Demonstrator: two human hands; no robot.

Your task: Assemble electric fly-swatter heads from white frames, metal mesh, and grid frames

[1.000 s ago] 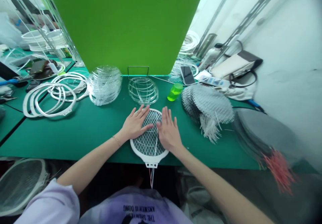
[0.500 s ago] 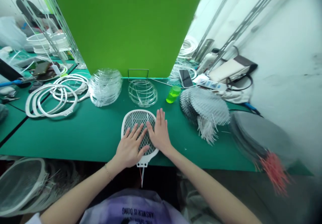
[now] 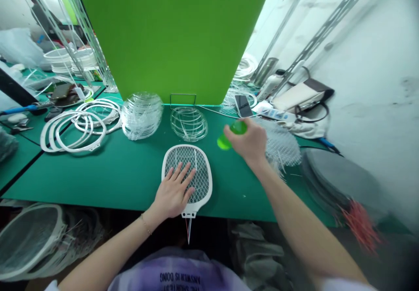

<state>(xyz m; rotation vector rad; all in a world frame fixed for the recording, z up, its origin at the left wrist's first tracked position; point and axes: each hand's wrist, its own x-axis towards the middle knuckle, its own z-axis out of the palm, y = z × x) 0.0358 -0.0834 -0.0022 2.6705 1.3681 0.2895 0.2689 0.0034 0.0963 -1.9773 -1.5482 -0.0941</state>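
Note:
My left hand lies flat on the wire mesh of a white electric fly-swatter racket, fingers spread, near the racket's lower end. The racket lies on the green mat with thin wires trailing from its handle end over the table's front edge. My right hand is raised above the mat to the right of the racket. Its fingers grip a translucent green plastic cup, and part of the cup is hidden by them.
Behind the racket lie a stack of clear plastic grids and a single clear grid. White plastic hoops lie left, metal mesh sheets right. A phone lies at the back, by a green panel.
My right hand has left the racket and lifted the green cup off the mat. My left hand stays on the mesh, and the racket now lies more upright and slightly further right.

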